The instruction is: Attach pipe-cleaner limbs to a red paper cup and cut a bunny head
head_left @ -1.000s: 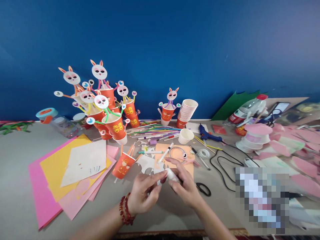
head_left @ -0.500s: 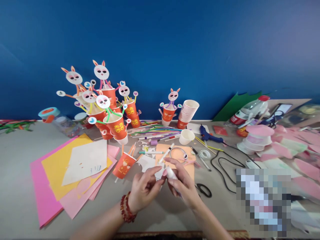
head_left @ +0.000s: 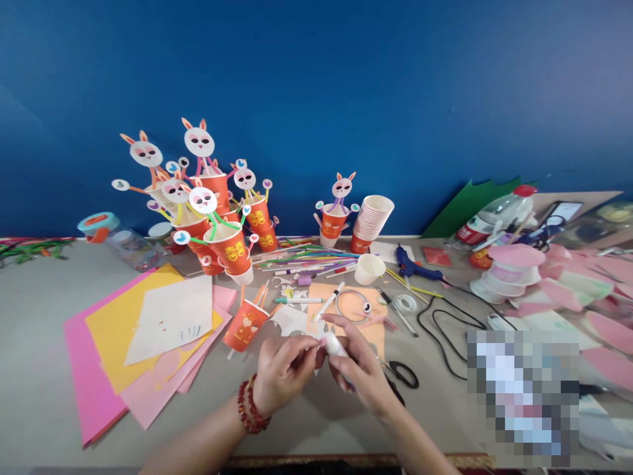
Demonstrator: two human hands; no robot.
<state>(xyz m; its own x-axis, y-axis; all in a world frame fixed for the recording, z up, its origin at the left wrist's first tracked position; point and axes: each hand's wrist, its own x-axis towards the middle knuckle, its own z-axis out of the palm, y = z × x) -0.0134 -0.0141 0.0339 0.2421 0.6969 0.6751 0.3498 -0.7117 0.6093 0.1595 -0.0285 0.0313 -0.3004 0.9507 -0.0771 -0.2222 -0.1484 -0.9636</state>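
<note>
My two hands meet low over the grey table (head_left: 39, 343), near its front edge. My right hand (head_left: 363, 369) is wrapped round a small white tube (head_left: 335, 344) that looks like a glue stick. My left hand (head_left: 283, 377), with a red bead bracelet at the wrist, pinches at the tube's end; a small white paper piece may be between its fingertips, but I cannot make it out. An orange paper cup (head_left: 244, 326) lies tilted just left of my hands. Black scissors (head_left: 403, 375) lie right of my right hand.
Pink, yellow and white paper sheets (head_left: 148, 330) lie at left. Orange cups with paper bunny heads (head_left: 208, 198) stand at the back, beside a stack of cups (head_left: 370, 221). Straws and pens, a blue glue gun (head_left: 413, 267) with black cord, and pink cutouts (head_left: 568, 290) crowd the right.
My hands have stayed together at the tube; the left fingers moved from spread beside it to a pinch at its end. The view shifted slightly.
</note>
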